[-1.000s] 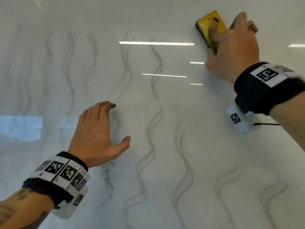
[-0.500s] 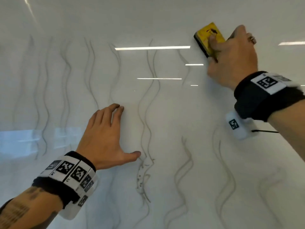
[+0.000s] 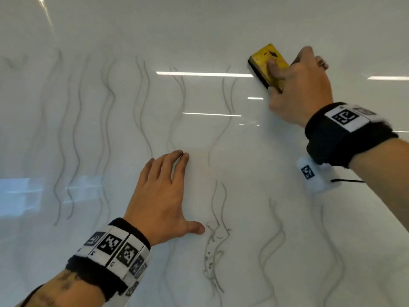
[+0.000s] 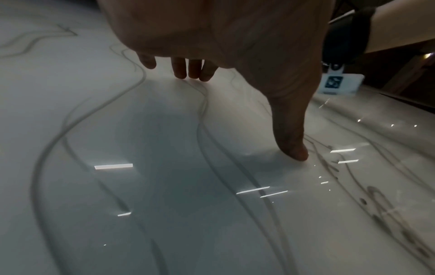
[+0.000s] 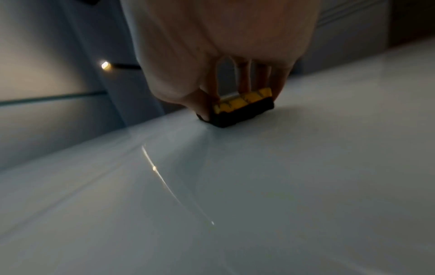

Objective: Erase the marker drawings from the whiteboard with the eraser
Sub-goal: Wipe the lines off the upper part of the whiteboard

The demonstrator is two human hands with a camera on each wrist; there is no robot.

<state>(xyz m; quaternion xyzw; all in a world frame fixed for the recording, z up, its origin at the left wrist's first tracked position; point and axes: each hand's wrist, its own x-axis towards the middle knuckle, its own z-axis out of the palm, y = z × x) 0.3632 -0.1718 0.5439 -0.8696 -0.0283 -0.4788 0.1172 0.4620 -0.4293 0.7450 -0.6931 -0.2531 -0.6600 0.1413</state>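
Observation:
A glossy whiteboard point(image 3: 243, 151) fills the head view, covered in faint grey wavy marker lines point(image 3: 143, 107). At the upper right my right hand point(image 3: 296, 85) grips a yellow eraser point(image 3: 263, 63) with a black felt base and holds it against the board. The right wrist view shows that eraser point(image 5: 242, 108) flat on the board, thumb on one side and fingers on the other. My left hand point(image 3: 163, 196) rests on the board at lower centre with straight fingers and spread thumb. Its fingertips point(image 4: 188, 72) and thumb tip touch the surface in the left wrist view.
Darker smeared marker squiggles point(image 3: 212, 251) lie just right of my left thumb, seen also in the left wrist view as marker squiggles point(image 4: 388, 214). More wavy lines run across the left and lower right of the board. Ceiling lights reflect as bright bars point(image 3: 203, 74).
The right hand has slid the eraser downward on the board. The view has shifted, so the wavy lines and my left hand now sit further right in the frame.

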